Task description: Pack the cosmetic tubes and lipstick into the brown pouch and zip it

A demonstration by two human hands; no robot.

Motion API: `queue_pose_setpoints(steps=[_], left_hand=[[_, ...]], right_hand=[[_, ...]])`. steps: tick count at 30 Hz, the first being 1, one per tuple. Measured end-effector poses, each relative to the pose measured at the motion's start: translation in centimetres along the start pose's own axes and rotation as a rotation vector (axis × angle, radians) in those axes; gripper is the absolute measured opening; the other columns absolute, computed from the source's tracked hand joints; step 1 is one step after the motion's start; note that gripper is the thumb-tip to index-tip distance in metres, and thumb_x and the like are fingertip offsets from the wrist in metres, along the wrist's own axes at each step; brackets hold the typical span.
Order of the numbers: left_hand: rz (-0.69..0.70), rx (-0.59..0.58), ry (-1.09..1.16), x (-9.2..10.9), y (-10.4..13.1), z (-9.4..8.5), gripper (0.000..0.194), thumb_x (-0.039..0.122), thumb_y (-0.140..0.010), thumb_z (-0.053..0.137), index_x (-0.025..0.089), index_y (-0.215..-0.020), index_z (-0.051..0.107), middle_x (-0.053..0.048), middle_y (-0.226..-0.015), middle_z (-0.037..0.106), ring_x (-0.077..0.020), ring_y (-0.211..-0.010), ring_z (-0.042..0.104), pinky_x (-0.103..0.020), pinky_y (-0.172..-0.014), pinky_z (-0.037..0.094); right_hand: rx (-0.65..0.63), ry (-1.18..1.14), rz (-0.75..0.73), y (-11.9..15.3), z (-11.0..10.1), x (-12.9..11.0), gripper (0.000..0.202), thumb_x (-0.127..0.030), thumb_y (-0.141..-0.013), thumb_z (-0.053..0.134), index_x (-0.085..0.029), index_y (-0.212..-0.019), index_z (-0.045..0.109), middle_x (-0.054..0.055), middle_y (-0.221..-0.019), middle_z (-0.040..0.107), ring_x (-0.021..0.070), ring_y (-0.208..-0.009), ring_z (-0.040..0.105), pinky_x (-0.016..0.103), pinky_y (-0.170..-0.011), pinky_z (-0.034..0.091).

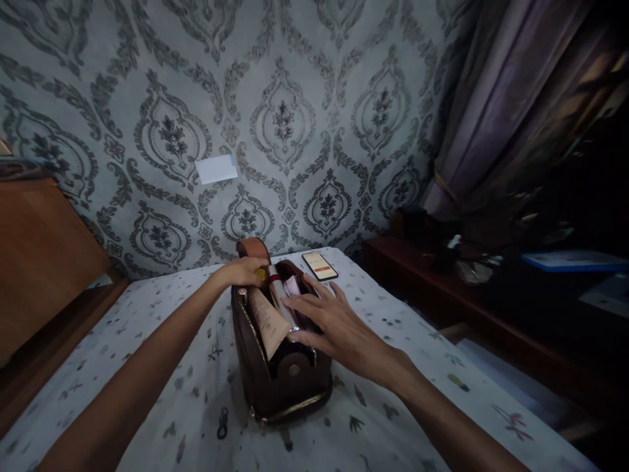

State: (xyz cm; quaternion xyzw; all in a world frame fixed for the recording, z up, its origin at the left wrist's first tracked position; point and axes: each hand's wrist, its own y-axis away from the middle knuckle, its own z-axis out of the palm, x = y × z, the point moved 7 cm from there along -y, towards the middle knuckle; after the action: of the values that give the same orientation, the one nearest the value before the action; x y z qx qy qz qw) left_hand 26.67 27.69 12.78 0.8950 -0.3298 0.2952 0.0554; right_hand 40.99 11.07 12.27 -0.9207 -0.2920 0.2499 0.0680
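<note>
A dark brown zippered bag (285,387) stands unzipped on the bed, its tan strap (254,247) looped up at the far end. Inside it are a beige squeeze tube (269,322), a silvery tube with a red band (278,288) and a pale pink item (292,286). My left hand (246,271) is closed over the bag's far left rim, fingertips partly hidden, beside a small yellow item (261,275). Over the right side of the opening, my right hand (331,318) has its fingers apart, close to the silvery tube; I cannot tell whether they touch.
A lit phone (319,265) lies on the patterned bedsheet (181,367) behind the bag. Wallpaper with a white paper (216,169) on it rises beyond. A wooden cabinet (44,255) stands left; a dark red ledge (403,272) with clutter and a purple curtain (496,105) are right.
</note>
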Motion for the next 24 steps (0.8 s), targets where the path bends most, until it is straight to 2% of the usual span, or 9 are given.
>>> queue_pose_setpoints(steps=[4,7,12,15,19,24], left_hand=[[-0.023,0.035,-0.007,-0.3,-0.4,0.0,0.022,0.01,-0.043,0.073,0.022,-0.06,0.065,0.004,-0.057,0.06,-0.015,-0.055,0.049,-0.023,-0.05,0.032],[-0.024,0.02,0.001,-0.7,-0.5,0.3,0.016,0.01,-0.045,0.069,0.021,-0.054,0.064,0.003,-0.05,0.058,-0.014,-0.05,0.046,-0.023,-0.048,0.031],[0.0,-0.011,0.036,-1.0,-0.3,0.7,0.01,0.016,-0.049,0.069,0.021,-0.057,0.067,0.004,-0.052,0.062,-0.0157,-0.052,0.054,-0.022,-0.05,0.039],[0.017,-0.019,0.034,-0.9,-0.3,0.8,0.012,0.011,-0.048,0.068,0.02,-0.056,0.067,0.004,-0.051,0.062,-0.0161,-0.051,0.055,-0.023,-0.052,0.04],[0.024,-0.057,0.034,-0.5,-0.5,0.9,0.018,0.005,-0.044,0.068,0.02,-0.054,0.068,0.003,-0.051,0.063,-0.0156,-0.049,0.052,-0.024,-0.05,0.038],[0.039,-0.151,0.087,-0.1,-0.5,1.1,0.02,0.006,-0.045,0.067,0.02,-0.059,0.068,0.004,-0.058,0.065,-0.0161,-0.056,0.055,-0.022,-0.055,0.042]], right_hand=[[-0.005,0.009,-0.005,0.0,0.2,0.3,0.051,-0.048,-0.09,0.061,-0.033,-0.138,0.053,0.009,-0.14,0.058,0.0359,-0.15,0.014,0.069,-0.113,0.012],[-0.002,0.008,-0.016,0.0,0.3,0.5,0.052,-0.049,-0.09,0.061,-0.032,-0.138,0.053,0.008,-0.141,0.057,0.0351,-0.15,0.013,0.068,-0.113,0.014],[0.002,0.017,-0.021,0.0,0.6,0.6,0.051,-0.049,-0.089,0.063,-0.034,-0.137,0.054,0.007,-0.141,0.058,0.0352,-0.15,0.014,0.067,-0.114,0.016],[0.009,0.015,-0.02,0.0,0.4,0.5,0.051,-0.05,-0.088,0.063,-0.035,-0.136,0.055,0.007,-0.138,0.06,0.0356,-0.15,0.016,0.066,-0.113,0.017],[0.004,0.012,-0.024,0.0,0.2,0.3,0.051,-0.051,-0.089,0.061,-0.033,-0.136,0.056,0.008,-0.137,0.061,0.0353,-0.15,0.017,0.065,-0.113,0.018],[-0.017,0.006,-0.02,0.1,0.3,0.6,0.051,-0.05,-0.089,0.062,-0.031,-0.136,0.055,0.01,-0.14,0.059,0.036,-0.15,0.014,0.068,-0.112,0.014]])
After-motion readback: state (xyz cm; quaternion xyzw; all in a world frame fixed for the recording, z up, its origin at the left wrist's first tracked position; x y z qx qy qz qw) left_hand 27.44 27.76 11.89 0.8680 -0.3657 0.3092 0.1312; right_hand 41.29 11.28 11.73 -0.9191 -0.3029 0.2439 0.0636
